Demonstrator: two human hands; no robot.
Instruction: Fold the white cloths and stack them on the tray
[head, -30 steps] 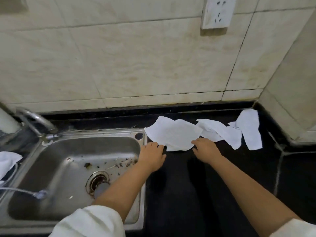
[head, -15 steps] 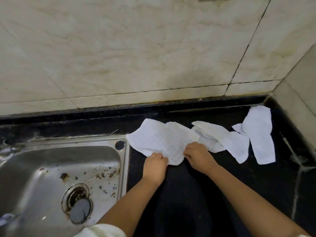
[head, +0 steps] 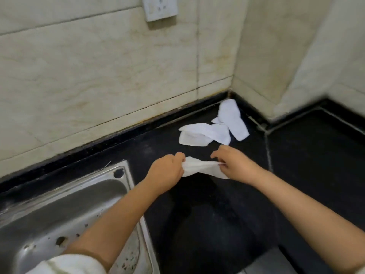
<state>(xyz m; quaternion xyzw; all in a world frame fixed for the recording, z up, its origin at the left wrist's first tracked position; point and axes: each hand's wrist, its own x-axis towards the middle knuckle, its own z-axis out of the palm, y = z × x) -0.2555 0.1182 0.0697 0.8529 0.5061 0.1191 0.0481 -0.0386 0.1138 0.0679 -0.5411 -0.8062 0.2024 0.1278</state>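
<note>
A white cloth (head: pixel 199 168) hangs stretched between my two hands just above the black counter (head: pixel 308 161). My left hand (head: pixel 167 171) grips its left end in curled fingers. My right hand (head: pixel 233 165) pinches its right end. Two more white cloths lie farther back: a crumpled one (head: pixel 201 134) in the middle and a long one (head: pixel 233 119) in the corner by the wall. No tray is in view.
A steel sink (head: pixel 59 218) with dirt specks fills the lower left, its rim right beside my left forearm. Tiled walls meet in a corner behind the cloths. A wall socket (head: pixel 159 7) sits high up. The counter's front edge shows at lower right.
Both hands closed on the near cloth's edge and lifted it off the counter, pulling it toward me. The view swung right, so the sink shifted left and the corner came into sight.
</note>
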